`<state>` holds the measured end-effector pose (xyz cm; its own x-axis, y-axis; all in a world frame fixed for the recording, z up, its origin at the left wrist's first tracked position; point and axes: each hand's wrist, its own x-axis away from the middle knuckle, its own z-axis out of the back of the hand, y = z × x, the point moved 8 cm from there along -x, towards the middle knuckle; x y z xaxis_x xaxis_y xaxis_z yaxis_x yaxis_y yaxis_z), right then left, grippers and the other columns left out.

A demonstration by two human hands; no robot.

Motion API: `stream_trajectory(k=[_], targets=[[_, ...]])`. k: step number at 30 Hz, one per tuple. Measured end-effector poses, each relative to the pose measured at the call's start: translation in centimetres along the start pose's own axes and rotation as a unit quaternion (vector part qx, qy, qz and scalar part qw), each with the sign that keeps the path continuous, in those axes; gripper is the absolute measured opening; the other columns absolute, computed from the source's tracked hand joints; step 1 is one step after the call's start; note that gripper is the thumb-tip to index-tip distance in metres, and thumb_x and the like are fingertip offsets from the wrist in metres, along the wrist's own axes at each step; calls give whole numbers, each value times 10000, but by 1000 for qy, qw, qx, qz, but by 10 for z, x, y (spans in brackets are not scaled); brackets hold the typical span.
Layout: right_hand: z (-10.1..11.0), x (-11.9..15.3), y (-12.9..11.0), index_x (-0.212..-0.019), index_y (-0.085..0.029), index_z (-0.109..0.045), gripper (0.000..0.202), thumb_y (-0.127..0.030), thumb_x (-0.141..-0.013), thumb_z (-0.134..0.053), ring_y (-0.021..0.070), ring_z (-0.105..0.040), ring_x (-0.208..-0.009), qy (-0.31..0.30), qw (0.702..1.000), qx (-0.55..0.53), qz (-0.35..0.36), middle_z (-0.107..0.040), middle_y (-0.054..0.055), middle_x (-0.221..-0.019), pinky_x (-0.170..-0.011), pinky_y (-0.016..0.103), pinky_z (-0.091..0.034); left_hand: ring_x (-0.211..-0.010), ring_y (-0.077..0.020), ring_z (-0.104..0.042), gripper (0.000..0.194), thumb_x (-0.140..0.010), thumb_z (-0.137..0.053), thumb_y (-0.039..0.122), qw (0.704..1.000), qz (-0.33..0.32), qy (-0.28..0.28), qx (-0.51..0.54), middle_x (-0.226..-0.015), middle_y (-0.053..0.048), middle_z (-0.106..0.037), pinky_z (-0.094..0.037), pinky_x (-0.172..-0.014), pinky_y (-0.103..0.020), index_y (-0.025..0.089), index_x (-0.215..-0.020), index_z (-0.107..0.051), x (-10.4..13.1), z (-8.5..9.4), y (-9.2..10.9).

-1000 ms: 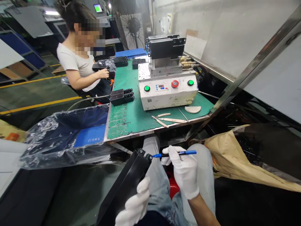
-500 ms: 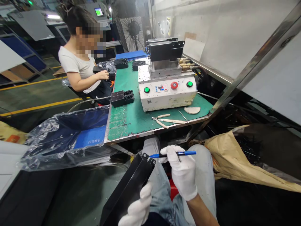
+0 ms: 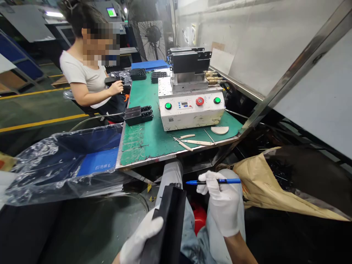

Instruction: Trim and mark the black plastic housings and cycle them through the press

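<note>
My left hand (image 3: 139, 240), in a white glove, grips a long black plastic part (image 3: 169, 220) that stands nearly edge-on over my lap. My right hand (image 3: 224, 203), also gloved, holds a blue pen (image 3: 213, 181) level, its tip pointing left and a short way clear of the part's top end. Both hands are below the front edge of the green-topped table (image 3: 150, 137).
On the table stand a white press machine (image 3: 189, 106) with green and red buttons, black parts (image 3: 137, 114), pliers (image 3: 183, 141) and a pale disc (image 3: 220, 129). A blue bin lined with clear plastic (image 3: 68, 165) sits left, a brown bag (image 3: 271, 187) right. A co-worker (image 3: 88, 69) sits at the table's left side.
The black part has turned from a slanted, broad-face view to nearly edge-on and upright. The pen has drawn away to the right, off the part's end.
</note>
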<state>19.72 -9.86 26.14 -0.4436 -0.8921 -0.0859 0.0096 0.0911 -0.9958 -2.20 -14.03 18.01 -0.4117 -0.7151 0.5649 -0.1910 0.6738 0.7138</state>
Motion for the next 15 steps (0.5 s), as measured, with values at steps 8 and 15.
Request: stream_trajectory(k=[8,15], targets=[[0,2,-6,-710,-184,-706,447,-473,-1011,-546,120,-585,-447,-35,992,111,47,-725,49,-668,-379,223,-423,-1231,-353,-613,608,-753,-788,437,965,-98,27,-242,-1319,-65,-695,-501,-1037,-418,287,-1327,-656,3,-9,21],[5,-1,-13,-775,-194,-723,366,-392,-1025,-545,175,-705,-657,-16,976,166,143,-734,51,-704,-641,281,-570,-1295,-349,-578,656,-741,-718,299,958,-92,23,-271,-1405,-83,-647,-471,-1086,-412,241,-1386,-614,7,-16,26]])
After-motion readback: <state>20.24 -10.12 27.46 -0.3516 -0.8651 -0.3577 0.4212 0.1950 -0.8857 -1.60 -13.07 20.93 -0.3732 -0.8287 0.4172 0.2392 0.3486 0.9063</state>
